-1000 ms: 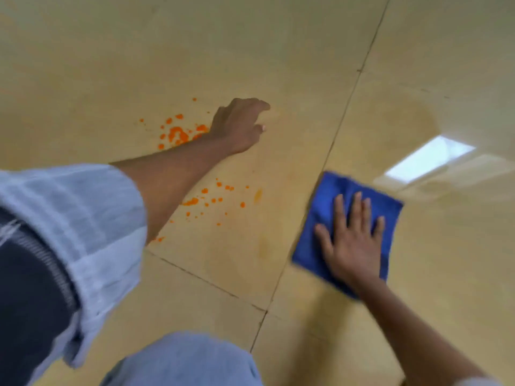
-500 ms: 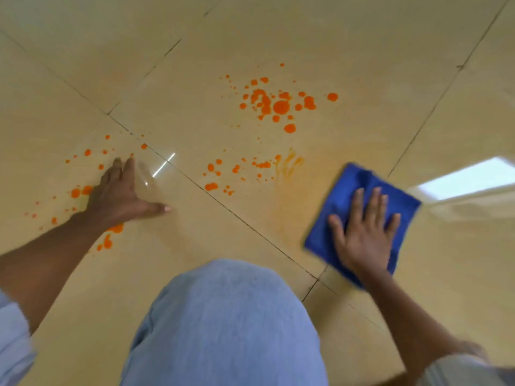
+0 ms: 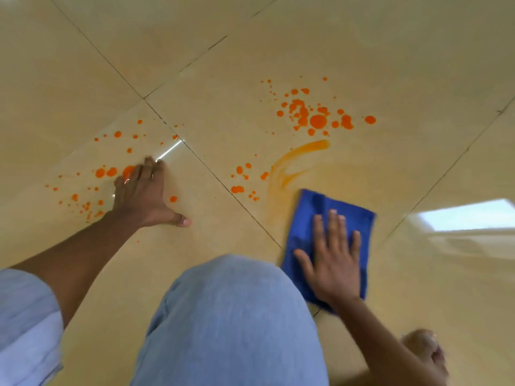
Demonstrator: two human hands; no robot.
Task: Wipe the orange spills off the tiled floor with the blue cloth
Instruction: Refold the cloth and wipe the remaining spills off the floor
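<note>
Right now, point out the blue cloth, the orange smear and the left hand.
blue cloth [image 3: 348, 215]: head view, bare far edge.
orange smear [image 3: 303, 150]: head view, middle of the curved streak.
left hand [image 3: 142, 196]: head view, back of hand.

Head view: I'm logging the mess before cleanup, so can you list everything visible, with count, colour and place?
tiled floor: one, glossy beige, dark grout lines, fills the view
orange spills: three droplet clusters, far right, centre, and left
orange smear: one, curved streak just beyond the cloth
blue cloth: one, flat on the floor, right of centre
window reflection: one, pale, right edge
knee: one, light blue trousers, bottom centre
foot: one, bare, bottom right
left hand: flat on floor among the left droplets
right hand: spread flat on cloth
</note>
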